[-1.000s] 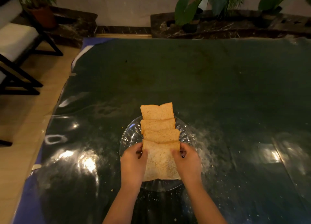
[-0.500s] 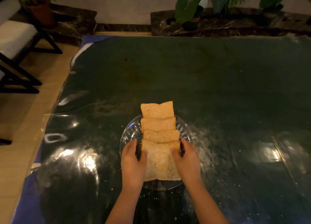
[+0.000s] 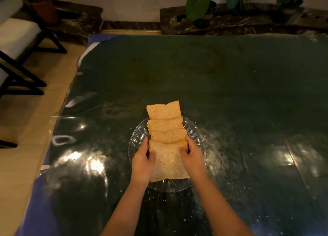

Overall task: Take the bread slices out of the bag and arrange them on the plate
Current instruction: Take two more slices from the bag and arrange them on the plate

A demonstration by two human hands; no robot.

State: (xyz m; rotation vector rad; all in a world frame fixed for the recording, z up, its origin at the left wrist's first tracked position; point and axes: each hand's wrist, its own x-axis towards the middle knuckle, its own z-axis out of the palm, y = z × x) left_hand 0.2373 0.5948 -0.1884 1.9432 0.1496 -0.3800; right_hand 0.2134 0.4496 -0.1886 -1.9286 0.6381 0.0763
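- The left hand [image 3: 142,162] and right hand [image 3: 192,158] pinch the side edges of the nearest bread slice [image 3: 167,162], thumbs on its top, fingers curled at its sides.
- That slice lies on the glass plate [image 3: 198,138], its near edge just inside the plate's near rim.
- Four overlapping bread slices [image 3: 166,124] form a row running straight away from the person; the farthest slice [image 3: 163,110] overhangs the far rim.
- The dark table [image 3: 230,86] lies open all around, dusted with crumbs [image 3: 218,157]; its left edge is well apart.

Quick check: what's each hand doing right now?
Left hand: gripping the left edge of the nearest bread slice.
Right hand: gripping its right edge.
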